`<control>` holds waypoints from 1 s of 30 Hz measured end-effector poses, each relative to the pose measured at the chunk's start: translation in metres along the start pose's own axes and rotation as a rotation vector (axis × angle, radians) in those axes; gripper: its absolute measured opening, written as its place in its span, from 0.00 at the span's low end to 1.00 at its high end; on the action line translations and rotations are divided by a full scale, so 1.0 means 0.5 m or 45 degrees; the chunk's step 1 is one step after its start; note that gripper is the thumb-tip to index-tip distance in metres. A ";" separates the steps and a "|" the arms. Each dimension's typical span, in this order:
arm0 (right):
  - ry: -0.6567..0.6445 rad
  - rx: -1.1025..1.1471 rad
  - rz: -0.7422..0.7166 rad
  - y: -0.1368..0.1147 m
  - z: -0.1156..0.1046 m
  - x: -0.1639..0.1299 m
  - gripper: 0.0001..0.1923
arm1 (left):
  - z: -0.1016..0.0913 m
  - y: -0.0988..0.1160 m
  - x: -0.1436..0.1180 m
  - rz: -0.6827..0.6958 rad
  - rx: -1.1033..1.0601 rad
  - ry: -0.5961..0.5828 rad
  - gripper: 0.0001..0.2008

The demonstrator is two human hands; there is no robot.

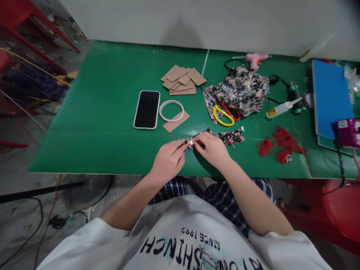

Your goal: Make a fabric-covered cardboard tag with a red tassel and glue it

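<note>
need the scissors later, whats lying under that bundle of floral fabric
The scissors lie at the floral fabric bundle's front edge, blades tucked under it. A black cable runs beneath too; anything else is covered.

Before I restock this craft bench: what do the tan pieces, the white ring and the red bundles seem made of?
The tan pieces look like matte cardboard: flat, stiff, straight-cut edges. The white ring seems smooth plastic, though rolled tape is possible; it is thin and evenly round. The red bundles look like thread or yarn tassels, with loose fringed strands.

Green-topped table (107,101), pale wall (197,18), red chair (343,210), grey floor (17,165)
</note>
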State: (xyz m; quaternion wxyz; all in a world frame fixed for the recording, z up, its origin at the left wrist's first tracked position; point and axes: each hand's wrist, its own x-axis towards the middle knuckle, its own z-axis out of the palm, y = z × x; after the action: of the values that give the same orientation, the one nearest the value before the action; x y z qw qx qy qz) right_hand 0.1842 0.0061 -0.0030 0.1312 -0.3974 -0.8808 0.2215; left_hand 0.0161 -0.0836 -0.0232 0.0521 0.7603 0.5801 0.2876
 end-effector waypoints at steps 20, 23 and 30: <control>0.196 -0.443 0.031 -0.038 0.036 -0.010 0.11 | 0.013 -0.005 0.003 0.176 0.122 0.051 0.13; 0.173 -0.445 0.025 -0.041 0.035 -0.008 0.11 | 0.013 -0.006 0.002 0.178 0.126 0.054 0.13; 0.288 -0.562 -0.041 -0.039 0.048 -0.014 0.10 | 0.014 -0.006 0.001 0.180 0.122 0.058 0.13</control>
State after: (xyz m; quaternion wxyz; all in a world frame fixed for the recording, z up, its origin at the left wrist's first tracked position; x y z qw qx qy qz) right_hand 0.1667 -0.0175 -0.0146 0.1426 -0.4246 -0.8938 -0.0243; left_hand 0.0170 -0.0803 -0.0300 -0.0178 0.7942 0.5391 0.2798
